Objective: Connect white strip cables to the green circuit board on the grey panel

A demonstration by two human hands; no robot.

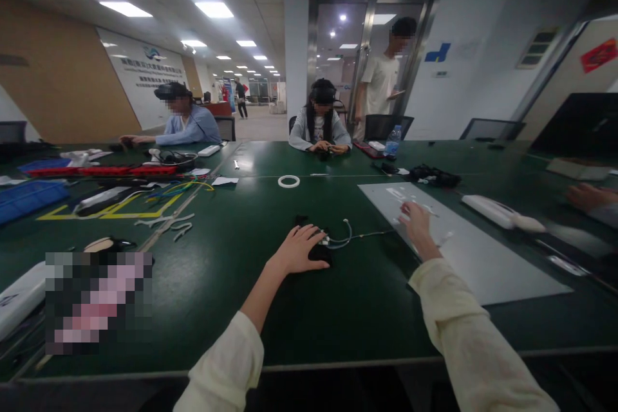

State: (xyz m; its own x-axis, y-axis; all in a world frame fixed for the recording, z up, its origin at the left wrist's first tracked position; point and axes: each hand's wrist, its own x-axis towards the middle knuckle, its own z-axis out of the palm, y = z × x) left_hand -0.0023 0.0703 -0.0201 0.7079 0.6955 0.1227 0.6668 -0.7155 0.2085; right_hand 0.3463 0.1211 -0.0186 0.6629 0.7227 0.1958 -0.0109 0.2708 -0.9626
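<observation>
Left grip (298, 250) lies spread over black part (320, 256); whether right grip (417, 225) holds anything, I cannot tell; blue bin's (36, 202) contents unclear.

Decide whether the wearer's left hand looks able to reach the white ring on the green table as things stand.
Probably yes, with a forward stretch: the white ring lies flat ahead of the left hand, and nothing tall stands between them on the green table.
</observation>
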